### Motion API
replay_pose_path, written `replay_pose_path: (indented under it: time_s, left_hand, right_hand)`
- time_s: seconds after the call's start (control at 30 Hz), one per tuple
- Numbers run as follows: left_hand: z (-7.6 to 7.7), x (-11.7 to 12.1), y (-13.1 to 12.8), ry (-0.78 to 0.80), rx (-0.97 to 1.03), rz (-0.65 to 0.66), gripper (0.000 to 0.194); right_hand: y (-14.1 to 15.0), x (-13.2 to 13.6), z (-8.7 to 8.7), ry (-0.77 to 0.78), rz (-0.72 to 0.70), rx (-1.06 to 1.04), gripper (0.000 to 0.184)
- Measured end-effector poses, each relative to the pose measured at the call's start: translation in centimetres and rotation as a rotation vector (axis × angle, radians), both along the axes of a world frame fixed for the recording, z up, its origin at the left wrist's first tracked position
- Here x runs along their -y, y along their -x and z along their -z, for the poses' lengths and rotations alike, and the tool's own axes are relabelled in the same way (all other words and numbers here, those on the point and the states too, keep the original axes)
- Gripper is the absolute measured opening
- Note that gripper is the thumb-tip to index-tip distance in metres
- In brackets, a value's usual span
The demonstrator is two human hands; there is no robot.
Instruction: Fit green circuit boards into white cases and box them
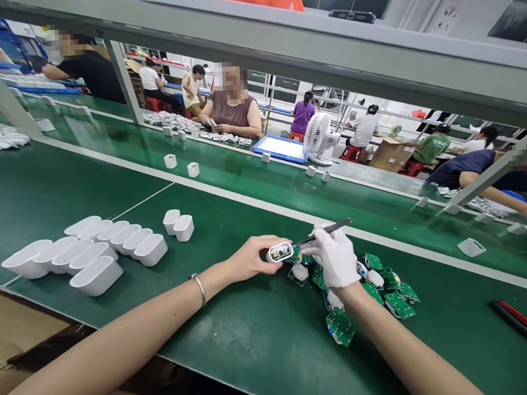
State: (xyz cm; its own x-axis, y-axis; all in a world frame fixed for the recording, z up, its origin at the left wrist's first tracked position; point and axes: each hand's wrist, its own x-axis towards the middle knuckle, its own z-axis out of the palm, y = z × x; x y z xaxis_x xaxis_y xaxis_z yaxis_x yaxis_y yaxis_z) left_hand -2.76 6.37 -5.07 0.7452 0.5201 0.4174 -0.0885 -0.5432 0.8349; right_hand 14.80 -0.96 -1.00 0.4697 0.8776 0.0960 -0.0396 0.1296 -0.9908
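the left hand (254, 258), bare and with a bracelet (199, 290) at the wrist, is curled round a white oval housing (280, 252), fingers and thumb pressed against its sides; the open end faces the camera, and small parts show inside. the housing is held above the green work surface (235, 334), near its middle. the right hand (336, 256), in a white glove, pinches dark tweezers (325, 232), whose narrow end points toward the open end of the housing; whether the two touch cannot be told. beneath and around the right hand lie green circuit boards (399, 304), some bearing white pieces. to the left, empty white cups (96, 276) stand in a close group, with two smaller cups (184, 227) side by side just beyond. a red-and-black tool (522, 325) lies at the right edge. across the line, a person in a brown top (230, 114) sits behind a heap of white parts (173, 122), near a white fan (320, 138).
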Motion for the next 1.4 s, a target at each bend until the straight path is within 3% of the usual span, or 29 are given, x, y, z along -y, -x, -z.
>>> replay_pose_path:
  time_s: [0.1, 0.17, 0.23, 0.3, 0.4, 0.5, 0.57, 0.63, 0.77, 0.8, 0.87, 0.97, 1.03, 1.13, 1.27, 1.33, 1.4]
  left_hand:
    - [-0.1, -0.4, 0.2, 0.004, 0.008, -0.091, 0.037]
    - [-0.1, -0.8, 0.4, 0.017, 0.018, -0.192, 0.040]
    - [-0.1, -1.0, 0.6, 0.021, 0.024, -0.273, 0.042]
    - [-0.1, -1.0, 0.8, -0.009, 0.035, -0.283, 0.046]
    - [0.0, -0.6, 0.8, -0.052, 0.042, -0.171, 0.054]
    - [0.4, -0.6, 0.3, 0.082, 0.069, -0.004, 0.059]
    - [0.4, -1.1, 0.2, 0.217, 0.093, 0.025, 0.073]
    - [-0.3, -2.1, 1.0, 0.202, 0.029, -0.091, 0.077]
    - [-3.4, -4.1, 5.9, -0.331, -0.501, -0.709, 0.050]
    - [-4.1, -4.6, 7.6, -0.410, -0.666, -0.821, 0.057]
    - [-5.2, -5.4, 10.5, -0.385, -0.964, -0.904, 0.083]
    - [-5.6, -6.3, 13.5, -0.145, -1.244, -0.856, 0.098]
    - [-5.3, -6.7, 14.4, -0.075, -1.261, -0.823, 0.091]
    - [-5.1, -7.1, 14.6, -0.101, -1.213, -0.865, 0.070]
    - [-5.1, -7.0, 12.7, -0.276, -1.035, -0.881, 0.043]
    - [-4.6, -6.5, 10.6, -0.349, -0.853, -0.736, 0.039]
    - [-3.4, -5.9, 8.0, -0.316, -0.652, -0.527, 0.042]
  right_hand:
    - [-0.1, 0.8, -0.7, 0.202, -0.120, 0.204, 0.033]
    - [0.7, 1.6, -0.5, 0.407, -0.267, 0.504, 0.026]
    - [1.7, 2.2, 0.1, 0.498, -0.348, 0.821, 0.015]
    - [2.3, 2.5, 0.8, 0.443, -0.257, 1.055, 0.021]
    - [2.2, 2.0, 1.4, 0.122, -0.058, 1.162, 0.053]
    - [1.2, 1.0, 1.4, -0.173, -0.283, 1.036, 0.052]
    - [0.4, 0.2, 0.9, -0.134, -0.380, 0.896, 0.042]
    - [-0.9, -0.9, -0.1, 0.005, -0.309, 0.853, 0.040]
    - [-5.7, -5.2, -2.8, 0.431, 0.076, 1.169, 0.032]
    - [-7.2, -6.5, -3.3, 0.510, 0.156, 1.189, 0.031]
    - [-10.2, -8.5, -3.5, 0.641, 0.241, 1.197, 0.030]
    - [-13.2, -9.9, -2.4, 0.817, 0.292, 1.186, 0.030]
    - [-13.8, -9.9, -1.4, 0.889, 0.297, 1.189, 0.033]
    - [-13.3, -9.0, -0.6, 0.879, 0.297, 1.238, 0.039]
    - [-11.5, -7.8, -0.2, 0.790, 0.134, 1.287, 0.045]
    - [-10.6, -7.7, 0.2, 0.800, 0.046, 1.267, 0.042]
    - [-9.9, -7.7, 0.9, 0.828, 0.016, 1.235, 0.039]
